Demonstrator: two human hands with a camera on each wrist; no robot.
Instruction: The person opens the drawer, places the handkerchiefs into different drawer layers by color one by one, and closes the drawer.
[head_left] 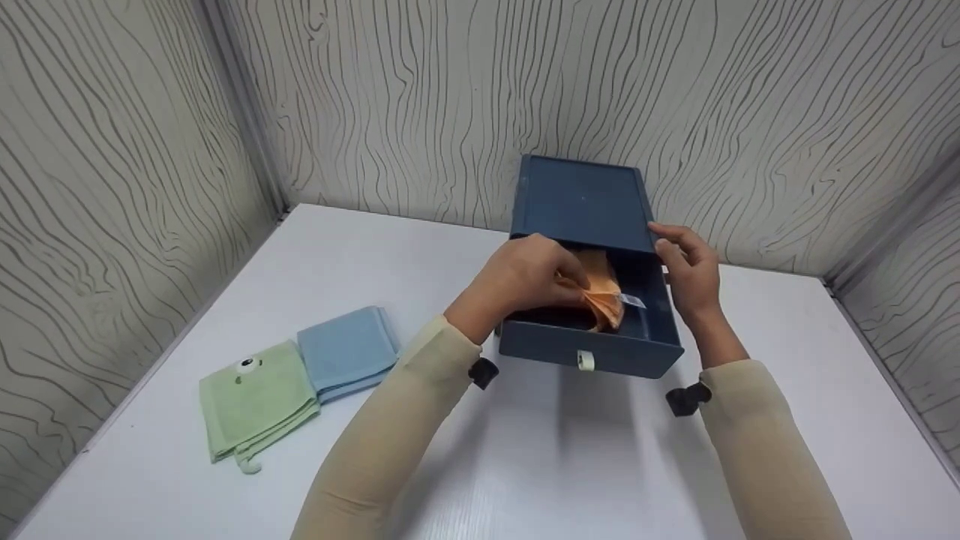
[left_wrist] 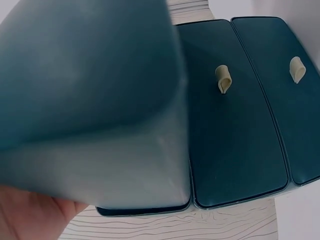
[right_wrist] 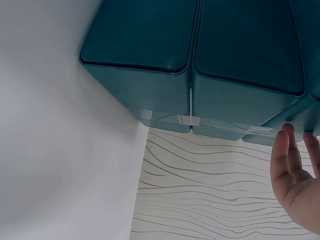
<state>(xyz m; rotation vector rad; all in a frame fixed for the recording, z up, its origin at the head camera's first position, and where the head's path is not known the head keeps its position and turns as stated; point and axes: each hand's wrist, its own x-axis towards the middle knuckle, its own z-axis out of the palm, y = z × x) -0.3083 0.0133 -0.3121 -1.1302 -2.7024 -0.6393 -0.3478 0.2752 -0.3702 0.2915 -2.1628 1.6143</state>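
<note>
An orange cloth (head_left: 600,274) sits inside the pulled-out top drawer (head_left: 540,345) — pinched in the left hand's (head_left: 536,274) fingers. The right hand (head_left: 694,270) grasps nothing, its loosely extended fingers against the side of the dark blue cabinet (head_left: 585,199). Well left on the white table (head_left: 510,465) — a folded blue cloth (head_left: 349,349) beside a green one (head_left: 259,397).

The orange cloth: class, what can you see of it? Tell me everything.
The orange cloth looks like soft fabric, gathered into folds where the left hand pinches it. A white tag juts from its right side. It is inside the pulled-out top drawer, partly hidden by the hand.
</note>
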